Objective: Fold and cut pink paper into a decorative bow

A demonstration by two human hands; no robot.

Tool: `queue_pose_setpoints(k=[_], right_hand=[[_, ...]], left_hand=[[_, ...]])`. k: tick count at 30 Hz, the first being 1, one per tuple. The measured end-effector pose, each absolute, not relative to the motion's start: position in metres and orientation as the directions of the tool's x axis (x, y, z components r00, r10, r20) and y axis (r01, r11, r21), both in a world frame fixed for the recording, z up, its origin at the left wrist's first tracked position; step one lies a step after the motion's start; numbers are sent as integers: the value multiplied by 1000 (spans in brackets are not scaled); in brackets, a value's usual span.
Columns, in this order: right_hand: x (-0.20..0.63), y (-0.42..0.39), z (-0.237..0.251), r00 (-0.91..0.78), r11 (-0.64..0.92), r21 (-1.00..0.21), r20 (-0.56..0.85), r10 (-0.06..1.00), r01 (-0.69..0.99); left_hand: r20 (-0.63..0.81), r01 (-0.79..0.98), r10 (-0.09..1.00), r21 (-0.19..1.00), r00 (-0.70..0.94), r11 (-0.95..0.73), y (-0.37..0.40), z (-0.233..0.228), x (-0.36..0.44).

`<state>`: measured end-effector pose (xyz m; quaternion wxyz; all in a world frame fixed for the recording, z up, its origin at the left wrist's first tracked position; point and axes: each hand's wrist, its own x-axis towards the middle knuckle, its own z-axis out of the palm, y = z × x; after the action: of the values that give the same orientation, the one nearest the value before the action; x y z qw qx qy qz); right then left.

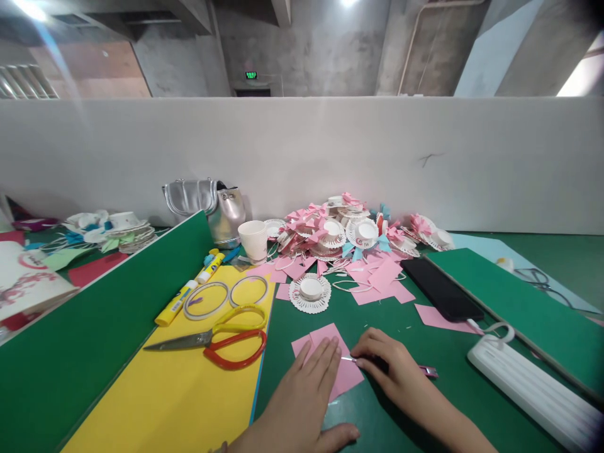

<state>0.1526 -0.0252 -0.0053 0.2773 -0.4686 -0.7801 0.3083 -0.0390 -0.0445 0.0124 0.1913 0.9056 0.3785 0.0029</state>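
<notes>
The left hand (302, 393) lies flat, fingers spread, on a small stack of pink paper squares (346, 371) on the green mat (368, 415), holding the stack down; its wrist is cut off by the bottom edge. The right hand (389, 368) is curled closed around a thin tool (427, 371). A metal tip shows at the paper's right edge and a pinkish end pokes out behind the knuckles, but the fingers hide the middle, so it may be a craft knife or tweezers.

Left of the hands, scissors (221, 340) with red and yellow handles lie shut on a yellow sheet (155, 402), next to two tape rings (224, 296) and glue sticks (189, 292) whose print is too small to read. To the right, a white power strip (533, 393) runs out of frame, and a black phone (441, 288) lies face down or dark.

Farther back sit a paper cup (255, 240), a silver bag (207, 207) and a heap of paper-cup hats with pink bows (352, 233), too jumbled to count. On the far wall a green exit sign (251, 75) glows, its characters unreadable.
</notes>
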Motion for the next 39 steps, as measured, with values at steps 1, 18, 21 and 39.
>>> queue_pose_setpoints(k=[1, 18, 21, 39], right_hand=[[152, -25, -6, -403, 372, -740, 149, 903, 560], [153, -23, -11, -353, 339, -750, 151, 923, 568], [155, -23, -8, -379, 346, -753, 138, 915, 560], [154, -27, -2, -396, 328, -764, 103, 912, 556]], left_hand=[[-142, 687, 689, 347, 711, -638, -44, 13, -39], [-39, 695, 746, 397, 665, -599, -42, 11, -49], [-32, 698, 745, 381, 666, -607, -41, 11, -49], [-67, 704, 738, 369, 671, -607, -41, 13, -48]])
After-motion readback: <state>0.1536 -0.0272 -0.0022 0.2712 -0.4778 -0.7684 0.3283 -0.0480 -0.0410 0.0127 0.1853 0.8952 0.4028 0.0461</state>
